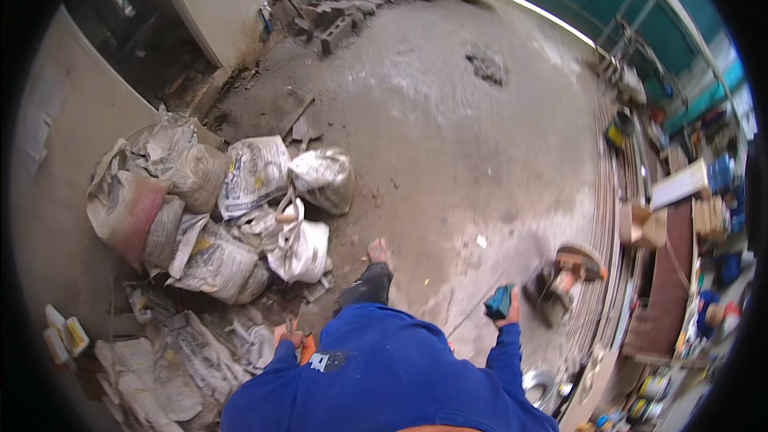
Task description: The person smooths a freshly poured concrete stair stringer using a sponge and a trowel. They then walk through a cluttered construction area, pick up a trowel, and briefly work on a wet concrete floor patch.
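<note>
Right fingers (pixel 514 304) grip angular teal object (pixel 498 302); left fingers (pixel 295 338) at orange piece (pixel 309 350).

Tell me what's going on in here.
A person in a blue top stands barefoot on a grey floor. The right hand holds a teal thing, its kind unclear. The left hand is at an orange thing, mostly hidden; I can't tell how it is gripped. A rusty orange machine is just right of the right hand, and bulging sacks are heaped on the left.
</note>
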`<move>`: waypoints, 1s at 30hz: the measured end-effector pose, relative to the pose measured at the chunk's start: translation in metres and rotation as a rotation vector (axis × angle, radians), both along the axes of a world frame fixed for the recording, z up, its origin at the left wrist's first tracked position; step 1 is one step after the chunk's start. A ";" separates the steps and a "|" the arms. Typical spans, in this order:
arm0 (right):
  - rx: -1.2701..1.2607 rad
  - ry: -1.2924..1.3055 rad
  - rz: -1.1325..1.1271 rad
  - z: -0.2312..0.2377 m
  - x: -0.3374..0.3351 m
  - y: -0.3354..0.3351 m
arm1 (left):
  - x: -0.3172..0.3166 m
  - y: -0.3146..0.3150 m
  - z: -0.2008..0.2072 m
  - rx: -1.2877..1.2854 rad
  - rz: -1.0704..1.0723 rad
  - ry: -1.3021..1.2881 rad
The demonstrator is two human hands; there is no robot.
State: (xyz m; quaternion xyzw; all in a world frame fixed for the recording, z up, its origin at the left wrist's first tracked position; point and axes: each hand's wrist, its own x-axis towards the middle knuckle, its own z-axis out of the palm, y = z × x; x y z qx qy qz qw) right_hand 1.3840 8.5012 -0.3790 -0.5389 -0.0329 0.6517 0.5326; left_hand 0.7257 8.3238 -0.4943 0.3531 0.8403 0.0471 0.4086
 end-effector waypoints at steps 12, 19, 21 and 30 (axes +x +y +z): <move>0.107 0.239 -0.377 0.010 0.061 0.397 | 0.005 0.419 0.027 -0.014 0.368 -0.036; 0.157 0.276 -0.093 0.010 0.069 0.721 | 0.044 0.581 0.021 0.029 0.432 0.147; 0.192 0.338 0.052 0.025 0.047 0.819 | 0.054 0.600 0.011 -0.024 0.306 0.138; 0.126 0.312 0.397 0.032 -0.195 1.206 | 0.128 0.675 -0.004 -0.062 0.858 -0.029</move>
